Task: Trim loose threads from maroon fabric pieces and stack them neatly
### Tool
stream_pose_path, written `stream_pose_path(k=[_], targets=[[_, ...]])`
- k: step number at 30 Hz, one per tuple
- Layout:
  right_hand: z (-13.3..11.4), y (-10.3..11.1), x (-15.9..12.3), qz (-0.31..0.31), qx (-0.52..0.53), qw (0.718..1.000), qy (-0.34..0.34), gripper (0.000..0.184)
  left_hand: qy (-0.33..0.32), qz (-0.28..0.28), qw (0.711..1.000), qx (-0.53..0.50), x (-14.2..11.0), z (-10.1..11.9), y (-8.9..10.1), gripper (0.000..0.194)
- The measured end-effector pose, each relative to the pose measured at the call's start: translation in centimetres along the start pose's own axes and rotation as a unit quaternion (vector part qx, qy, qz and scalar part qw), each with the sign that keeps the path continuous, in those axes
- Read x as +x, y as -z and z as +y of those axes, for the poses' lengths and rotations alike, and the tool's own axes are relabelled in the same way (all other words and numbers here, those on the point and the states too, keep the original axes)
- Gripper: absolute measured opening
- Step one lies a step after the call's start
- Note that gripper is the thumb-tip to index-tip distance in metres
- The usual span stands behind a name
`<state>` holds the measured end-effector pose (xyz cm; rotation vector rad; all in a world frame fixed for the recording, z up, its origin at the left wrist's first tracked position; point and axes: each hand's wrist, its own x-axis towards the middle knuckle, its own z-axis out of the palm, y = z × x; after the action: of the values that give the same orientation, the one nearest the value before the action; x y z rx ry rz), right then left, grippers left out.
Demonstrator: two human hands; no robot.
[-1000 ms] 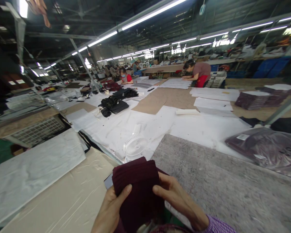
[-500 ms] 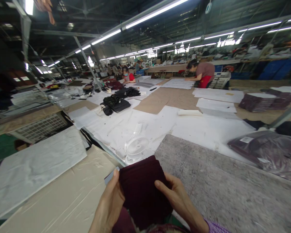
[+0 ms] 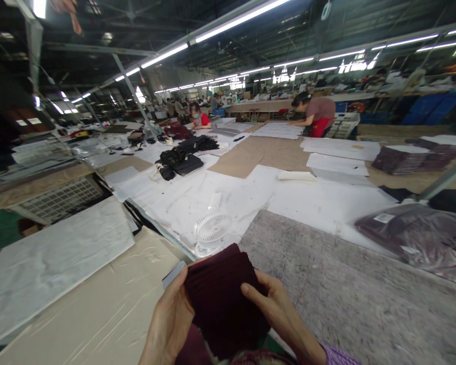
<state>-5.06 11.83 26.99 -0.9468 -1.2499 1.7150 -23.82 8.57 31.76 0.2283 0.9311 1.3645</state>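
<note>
A stack of dark maroon fabric pieces (image 3: 222, 299) is held between my two hands, low in the middle of the view. My left hand (image 3: 173, 309) is closed on its left edge, the thumb upright along the side. On the right edge my right hand (image 3: 275, 304) grips, its thumb lying across the top layer. The layers' far edges are slightly fanned. A small pale flat thing (image 3: 174, 275) sticks out beyond my left thumb; its kind I cannot make out. The fingers beneath the stack are hidden.
A white fan (image 3: 213, 228) stands just beyond the stack. A grey mottled board (image 3: 349, 284) lies to the right, near a plastic-bagged bundle (image 3: 421, 238). Cream sheeting (image 3: 99, 299) covers the left side. Black cloth pieces (image 3: 184, 159) lie farther off. Two people work across the tables.
The far edges of the maroon stack have spread apart a little, showing more layers. Both hands keep nearly the same place and hold. The view has shifted slightly.
</note>
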Motion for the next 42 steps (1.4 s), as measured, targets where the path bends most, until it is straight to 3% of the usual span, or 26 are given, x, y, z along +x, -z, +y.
stream_pose_path(k=[5, 10, 13, 17, 20, 23, 26, 29, 32, 35, 38, 42], targets=[[0.0, 0.0, 0.1, 0.009, 0.017, 1.0, -0.023, 0.032, -0.02, -0.02, 1.0, 0.012, -0.2, -0.4, 0.4, 0.04], [-0.1, 0.0, 0.1, 0.016, 0.042, 0.998, -0.032, 0.032, -0.107, -0.071, 0.986, 0.107, -0.6, -1.9, 0.9, 0.049], [0.1, -0.1, 0.1, 0.014, 0.054, 0.998, -0.034, 0.032, -0.126, -0.029, 0.976, 0.175, -0.2, -3.2, 1.3, 0.061], [0.5, -0.2, 0.1, 0.042, 0.047, 0.998, -0.02, 0.029, -0.102, 0.025, 0.983, 0.154, 0.3, -4.4, 1.2, 0.061], [0.5, -0.2, 0.2, 0.063, 0.088, 0.994, 0.005, 0.04, -0.09, 0.028, 0.987, 0.128, 0.4, -4.5, 1.1, 0.06], [0.6, 0.2, 0.5, 0.023, 0.14, 0.99, -0.013, 0.052, -0.08, 0.028, 0.99, 0.11, 0.8, -4.5, 0.9, 0.057], [1.3, 1.9, 1.1, 0.017, 0.105, 0.993, -0.049, 0.041, -0.067, 0.014, 0.994, 0.088, 2.0, -5.8, 0.2, 0.054], [2.5, 5.3, 1.6, 0.096, -0.019, 0.994, -0.044, 0.039, -0.048, -0.015, 0.996, 0.072, 3.6, -8.9, -0.2, 0.048], [4.1, 9.5, 2.3, 0.13, -0.178, 0.974, -0.053, 0.039, 0.061, -0.007, 0.992, 0.109, 5.1, -13.1, 0.6, 0.039], [6.0, 13.1, 2.7, 0.088, -0.329, 0.934, -0.11, 0.032, 0.182, 0.0, 0.975, 0.127, 6.0, -17.1, 2.1, 0.027], [8.4, 14.8, 2.7, 0.038, -0.423, 0.894, -0.144, 0.025, 0.242, 0.022, 0.957, 0.156, 6.2, -19.7, 3.5, 0.014], [11.0, 14.9, 2.7, -0.006, -0.417, 0.893, -0.171, 0.024, 0.268, 0.089, 0.941, 0.188, 6.0, -21.0, 4.6, 0.016]])
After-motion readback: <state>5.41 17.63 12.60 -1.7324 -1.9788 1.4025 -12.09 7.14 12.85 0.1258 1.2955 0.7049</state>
